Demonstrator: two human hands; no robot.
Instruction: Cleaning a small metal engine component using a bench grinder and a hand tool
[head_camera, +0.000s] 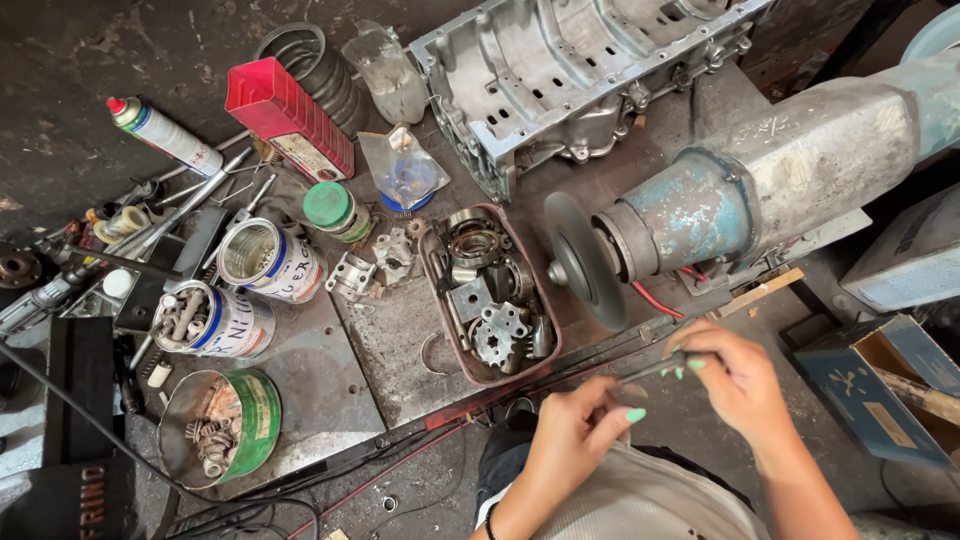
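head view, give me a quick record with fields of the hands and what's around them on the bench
left hand: fingers pinched on the near end of a thin dark rod
right hand: pinching the same rod at its far end
grinder: blue-grey bench grinder with a dark disc, just beyond the hands
tray: oblong metal tray holding gears and bearings, left of the disc
cans: open tins of bolts and washers at the left
casting: aluminium engine casting at the top
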